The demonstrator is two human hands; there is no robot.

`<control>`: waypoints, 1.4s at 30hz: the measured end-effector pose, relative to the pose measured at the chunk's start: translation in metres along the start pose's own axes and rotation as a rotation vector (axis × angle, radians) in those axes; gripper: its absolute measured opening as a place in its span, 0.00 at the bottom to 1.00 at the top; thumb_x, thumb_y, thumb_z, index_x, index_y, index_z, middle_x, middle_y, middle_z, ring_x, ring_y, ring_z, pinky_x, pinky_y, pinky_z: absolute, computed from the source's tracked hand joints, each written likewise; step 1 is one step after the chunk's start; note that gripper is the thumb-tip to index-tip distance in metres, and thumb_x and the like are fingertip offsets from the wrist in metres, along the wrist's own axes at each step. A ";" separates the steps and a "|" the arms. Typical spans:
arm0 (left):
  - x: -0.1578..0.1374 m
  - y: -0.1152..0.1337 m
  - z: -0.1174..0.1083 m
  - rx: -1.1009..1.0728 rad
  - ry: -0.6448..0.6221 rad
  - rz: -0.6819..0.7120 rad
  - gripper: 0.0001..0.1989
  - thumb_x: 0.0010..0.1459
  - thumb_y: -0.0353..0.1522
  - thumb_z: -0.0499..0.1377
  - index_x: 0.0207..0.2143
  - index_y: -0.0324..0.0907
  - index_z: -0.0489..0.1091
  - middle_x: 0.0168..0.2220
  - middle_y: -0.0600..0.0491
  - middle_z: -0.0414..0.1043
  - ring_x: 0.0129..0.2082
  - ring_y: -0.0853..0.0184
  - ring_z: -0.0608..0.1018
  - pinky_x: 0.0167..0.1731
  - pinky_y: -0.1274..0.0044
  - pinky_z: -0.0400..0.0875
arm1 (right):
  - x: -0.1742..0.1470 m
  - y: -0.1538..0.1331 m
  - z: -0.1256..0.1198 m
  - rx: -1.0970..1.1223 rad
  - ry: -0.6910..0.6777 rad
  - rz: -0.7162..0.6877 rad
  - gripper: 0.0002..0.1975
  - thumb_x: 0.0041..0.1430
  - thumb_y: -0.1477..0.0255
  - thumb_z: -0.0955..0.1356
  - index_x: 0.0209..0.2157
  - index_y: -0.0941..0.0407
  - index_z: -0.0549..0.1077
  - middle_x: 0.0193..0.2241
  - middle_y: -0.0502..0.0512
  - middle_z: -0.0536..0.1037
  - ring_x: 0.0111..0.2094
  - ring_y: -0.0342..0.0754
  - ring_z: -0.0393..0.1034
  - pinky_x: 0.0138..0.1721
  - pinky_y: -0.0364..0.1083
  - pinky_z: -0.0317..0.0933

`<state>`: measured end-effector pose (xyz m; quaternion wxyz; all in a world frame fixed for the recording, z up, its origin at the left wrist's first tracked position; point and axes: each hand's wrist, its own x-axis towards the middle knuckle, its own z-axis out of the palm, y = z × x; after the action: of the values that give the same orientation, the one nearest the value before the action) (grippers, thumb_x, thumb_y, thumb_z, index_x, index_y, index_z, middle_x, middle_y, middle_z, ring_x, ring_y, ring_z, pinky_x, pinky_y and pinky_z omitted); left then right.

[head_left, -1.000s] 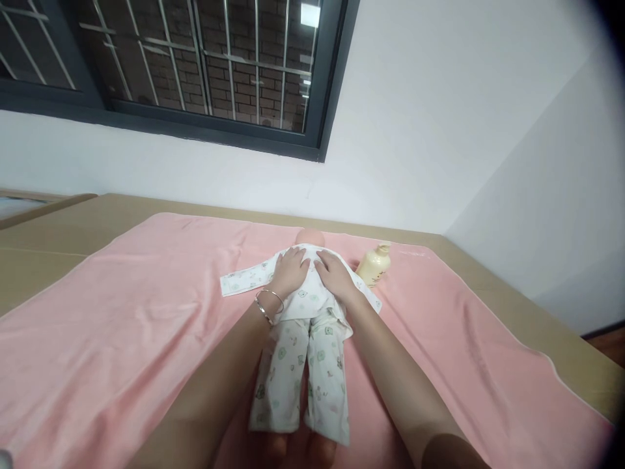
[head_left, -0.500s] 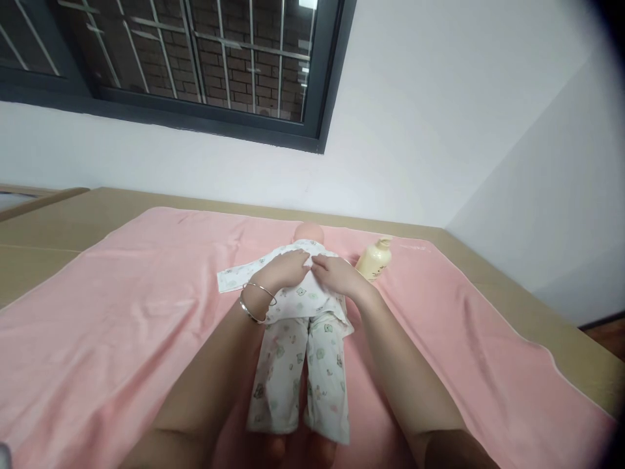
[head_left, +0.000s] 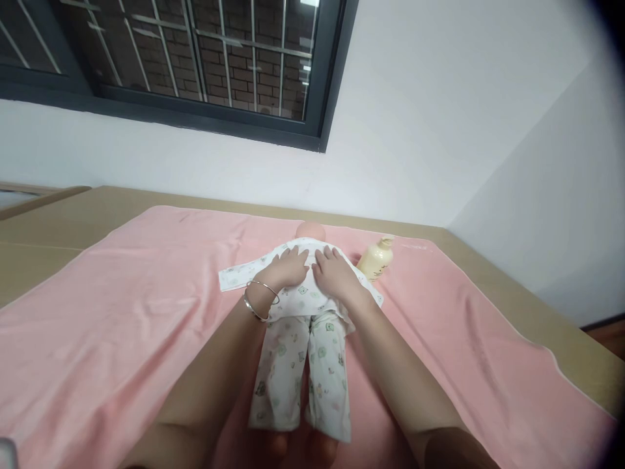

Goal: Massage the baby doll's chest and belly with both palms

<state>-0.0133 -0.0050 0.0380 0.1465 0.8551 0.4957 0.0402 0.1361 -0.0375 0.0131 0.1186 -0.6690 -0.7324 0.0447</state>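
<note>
A baby doll (head_left: 310, 230) lies on a pink blanket, its head at the far end and its feet toward me. It wears a white patterned top (head_left: 297, 301) and matching trousers (head_left: 280, 371). My left hand (head_left: 291, 266) rests flat on the upper part of the top, fingers apart, two silver bangles (head_left: 258, 301) at the wrist. Beside it my right hand (head_left: 334, 268) lies on the same area, fingers spread, a narrow gap between the two. Neither hand grips anything. The doll's face is not visible.
A pale yellow pump bottle (head_left: 375, 259) leans at the doll's right, near its shoulder. The pink blanket (head_left: 146, 293) covers much of a wooden surface (head_left: 127, 198). Behind stand a white wall (head_left: 390, 130) and a dark-framed window (head_left: 312, 133) with bars.
Both hands have turned from pointing inward to pointing more toward the doll's head, and their fingers have spread. More of the doll's right-hand sleeve shows. The bottle has stayed put.
</note>
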 end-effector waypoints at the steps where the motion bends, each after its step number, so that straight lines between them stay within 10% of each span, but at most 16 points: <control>1: -0.005 0.004 -0.006 0.008 -0.026 0.016 0.25 0.64 0.34 0.49 0.63 0.43 0.58 0.67 0.41 0.55 0.65 0.50 0.62 0.57 0.61 0.61 | -0.007 -0.008 -0.005 -0.013 -0.036 -0.010 0.28 0.69 0.67 0.57 0.67 0.63 0.54 0.68 0.70 0.51 0.69 0.64 0.42 0.65 0.61 0.42; 6: -0.015 0.012 -0.017 0.036 -0.112 0.100 0.15 0.61 0.29 0.50 0.47 0.41 0.71 0.50 0.44 0.75 0.48 0.56 0.77 0.45 0.69 0.69 | -0.020 -0.023 -0.016 0.005 -0.132 -0.064 0.30 0.68 0.69 0.57 0.67 0.67 0.52 0.68 0.70 0.49 0.69 0.63 0.42 0.66 0.58 0.44; 14: 0.014 -0.008 0.013 -0.023 0.144 0.075 0.27 0.68 0.43 0.40 0.59 0.37 0.62 0.65 0.38 0.59 0.65 0.53 0.61 0.61 0.61 0.56 | 0.017 0.017 0.015 0.200 0.188 -0.089 0.23 0.67 0.71 0.56 0.59 0.61 0.67 0.61 0.63 0.67 0.64 0.53 0.58 0.64 0.53 0.48; 21: 0.023 -0.014 0.027 -0.093 0.096 -0.001 0.37 0.67 0.49 0.39 0.69 0.35 0.41 0.72 0.38 0.34 0.72 0.54 0.40 0.66 0.57 0.41 | 0.025 0.027 0.035 0.273 0.263 -0.016 0.24 0.67 0.68 0.57 0.61 0.58 0.65 0.63 0.60 0.65 0.66 0.53 0.54 0.66 0.55 0.44; 42: 0.021 -0.012 0.025 -0.114 0.076 -0.016 0.37 0.66 0.49 0.38 0.70 0.36 0.40 0.72 0.40 0.32 0.72 0.55 0.39 0.66 0.57 0.41 | 0.026 0.029 0.036 0.255 0.265 -0.025 0.24 0.67 0.67 0.57 0.61 0.58 0.65 0.63 0.60 0.65 0.64 0.53 0.56 0.65 0.54 0.45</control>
<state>-0.0074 0.0131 0.0092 0.1763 0.8391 0.5048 0.0998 0.1534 -0.0051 -0.0251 0.2985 -0.6395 -0.7069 0.0475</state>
